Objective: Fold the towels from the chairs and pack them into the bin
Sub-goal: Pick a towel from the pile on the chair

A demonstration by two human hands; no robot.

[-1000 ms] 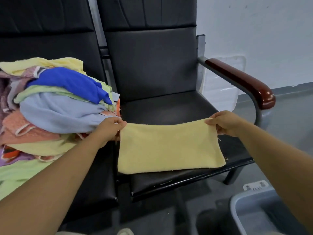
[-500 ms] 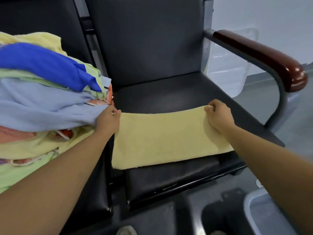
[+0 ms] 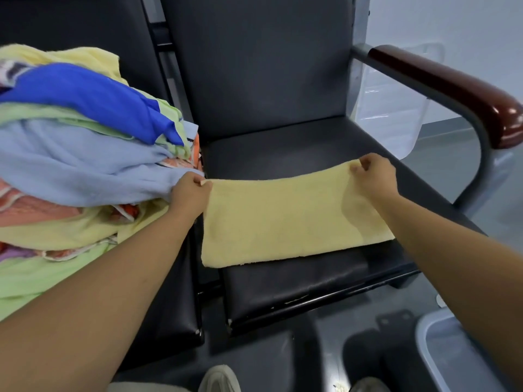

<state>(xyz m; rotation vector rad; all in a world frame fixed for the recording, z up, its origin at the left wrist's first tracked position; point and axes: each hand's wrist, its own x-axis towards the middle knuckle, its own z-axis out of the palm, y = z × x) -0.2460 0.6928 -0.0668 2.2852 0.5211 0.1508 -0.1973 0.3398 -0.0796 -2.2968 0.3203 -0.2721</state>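
1 black seat (image 3: 297, 281) bears a yellow towel (image 3: 283, 219); grey floor (image 3: 458, 165) beyond.

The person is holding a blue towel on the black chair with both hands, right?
No, it is a yellow towel, not a blue one. The head view shows the left hand and right hand pinching its far corners on the black chair.

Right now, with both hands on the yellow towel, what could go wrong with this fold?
1. The left hand pinches the far corner of the yellow towel right beside the pile; the overhanging light blue towel could get snagged and dragged off.
2. The right hand holds its corner higher, so the far edge sags; folded now, the edges may not line up.
3. The towel's right end lies near the side edge of the seat and could slide off.
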